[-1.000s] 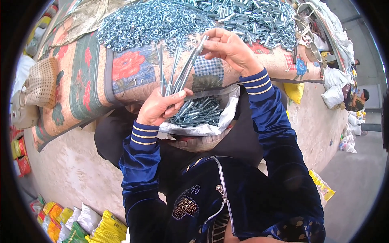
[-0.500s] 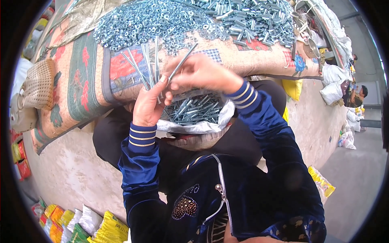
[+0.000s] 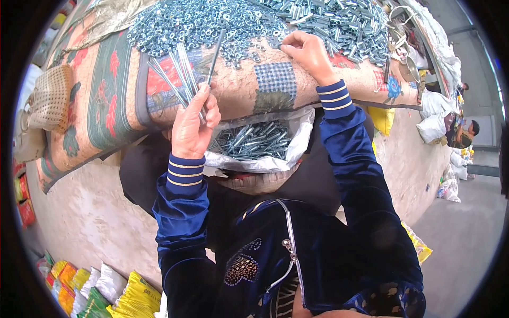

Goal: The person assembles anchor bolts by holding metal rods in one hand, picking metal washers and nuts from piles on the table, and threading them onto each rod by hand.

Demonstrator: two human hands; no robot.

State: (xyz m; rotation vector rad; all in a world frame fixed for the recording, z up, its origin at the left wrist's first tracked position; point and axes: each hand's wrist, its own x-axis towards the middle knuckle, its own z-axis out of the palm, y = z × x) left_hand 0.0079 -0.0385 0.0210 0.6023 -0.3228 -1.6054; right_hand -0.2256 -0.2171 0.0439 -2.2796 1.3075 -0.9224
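Observation:
My left hand (image 3: 193, 124) is closed around a fan of several long thin metal rods (image 3: 184, 69), whose ends stick up past the thumb. One darker rod (image 3: 216, 55) leans apart from the bunch, held at the thumb and fingertips. Over the table's near part, my right hand (image 3: 310, 55) has its thumb and fingertips pinched together at the edge of a heap of small nuts and washers (image 3: 199, 26). Whatever lies between those fingertips is too small to make out. Metal sleeves (image 3: 344, 29) are piled just beyond the right hand.
An open white sack (image 3: 301, 135) full of metal fasteners (image 3: 252, 140) sits at my lap, below the table edge. A patterned quilt (image 3: 111, 100) covers the table. A woven hat-like thing (image 3: 51, 98) lies at left. Metal scoops (image 3: 408, 69) lie at right; colourful bags (image 3: 135, 294) stand lower left.
My right hand has left the rods by the left hand and moved right and away to the heap's edge. The left hand still grips the rods, slightly lower.

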